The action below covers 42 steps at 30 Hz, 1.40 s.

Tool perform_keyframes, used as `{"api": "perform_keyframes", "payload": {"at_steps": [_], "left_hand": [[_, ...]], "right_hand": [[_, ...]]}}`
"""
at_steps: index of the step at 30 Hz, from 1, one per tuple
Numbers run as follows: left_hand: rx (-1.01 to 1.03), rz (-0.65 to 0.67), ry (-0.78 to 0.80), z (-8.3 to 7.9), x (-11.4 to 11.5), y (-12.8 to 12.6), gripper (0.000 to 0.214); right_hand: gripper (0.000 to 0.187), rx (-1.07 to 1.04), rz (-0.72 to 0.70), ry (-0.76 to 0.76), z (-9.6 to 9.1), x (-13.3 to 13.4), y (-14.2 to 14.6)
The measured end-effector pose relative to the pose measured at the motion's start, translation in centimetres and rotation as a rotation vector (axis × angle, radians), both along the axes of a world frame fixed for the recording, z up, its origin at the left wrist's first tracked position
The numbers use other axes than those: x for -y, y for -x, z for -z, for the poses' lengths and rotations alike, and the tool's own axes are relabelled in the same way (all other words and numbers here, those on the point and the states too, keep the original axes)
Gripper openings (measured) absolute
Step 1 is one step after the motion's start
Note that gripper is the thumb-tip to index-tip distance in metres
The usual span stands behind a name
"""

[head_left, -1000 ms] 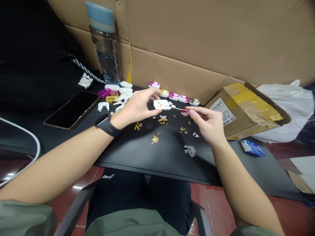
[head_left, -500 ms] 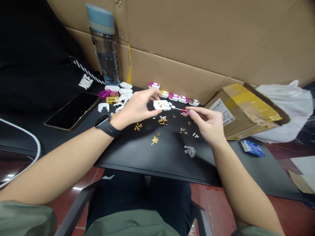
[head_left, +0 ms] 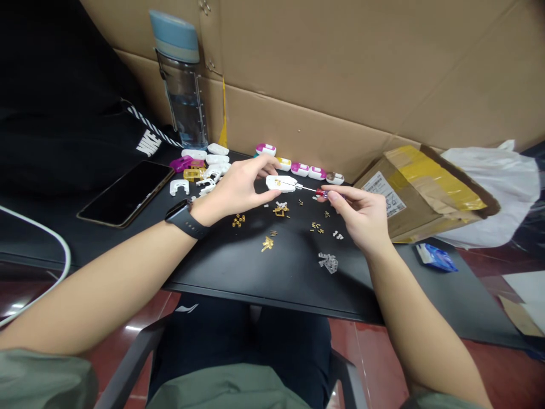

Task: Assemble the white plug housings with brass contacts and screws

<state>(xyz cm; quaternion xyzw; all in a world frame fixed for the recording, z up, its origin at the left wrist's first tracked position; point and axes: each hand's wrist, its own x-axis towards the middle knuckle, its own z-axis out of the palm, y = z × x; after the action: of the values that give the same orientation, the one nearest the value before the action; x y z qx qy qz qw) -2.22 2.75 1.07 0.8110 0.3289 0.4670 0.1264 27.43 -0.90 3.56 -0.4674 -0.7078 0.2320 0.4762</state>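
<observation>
A white plastic housing (head_left: 289, 186) with small brass parts in it sits on the black table. My left hand (head_left: 243, 184) curls around its left end, thumb along the near edge and fingers at the far edge. My right hand (head_left: 361, 213) pinches a thin screwdriver (head_left: 320, 193) by its red handle. Its shaft points left, with the tip over the brass parts. Near my hands lie brass clips (head_left: 281, 210), brass contacts (head_left: 239, 220), brass strips (head_left: 267, 244), small screws (head_left: 300, 202) and clear plastic pieces (head_left: 328, 262).
Coloured and white housings (head_left: 300, 168) line the back. More plastic shells (head_left: 187, 163), a phone (head_left: 126, 193) and a water bottle (head_left: 184, 96) stand or lie at left. A cardboard box (head_left: 421, 193), a white bag (head_left: 494, 187) and a blue packet (head_left: 437, 257) are at right.
Both hands stay almost in place, the screwdriver still over the housing. The housing's visible outline has shifted very slightly.
</observation>
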Motion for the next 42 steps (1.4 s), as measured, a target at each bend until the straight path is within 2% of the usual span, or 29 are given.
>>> {"api": "perform_keyframes", "payload": {"at_steps": [12, 24, 31, 37, 42], "left_hand": [[-0.018, -0.038, -0.014, 0.1, -0.1, 0.0, 0.041], [-0.01, -0.006, -0.009, 0.5, -0.5, 0.1, 0.035], [0.121, 0.157, 0.223, 0.9, -0.9, 0.2, 0.045], [0.299, 0.42, 0.557, 1.3, -1.6, 0.7, 0.063], [0.42, 0.452, 0.735, 1.3, -1.5, 1.2, 0.064]], "right_hand": [[0.028, 0.014, 0.012, 0.009, -0.1, 0.1, 0.0], [0.024, -0.005, 0.023, -0.002, 0.0, -0.1, -0.2], [0.022, -0.032, 0.011, -0.013, -0.2, -0.1, -0.5], [0.018, -0.051, -0.02, -0.021, -0.7, 0.0, -0.8], [0.015, -0.105, -0.05, -0.022, -0.7, 0.1, -1.0]]}}
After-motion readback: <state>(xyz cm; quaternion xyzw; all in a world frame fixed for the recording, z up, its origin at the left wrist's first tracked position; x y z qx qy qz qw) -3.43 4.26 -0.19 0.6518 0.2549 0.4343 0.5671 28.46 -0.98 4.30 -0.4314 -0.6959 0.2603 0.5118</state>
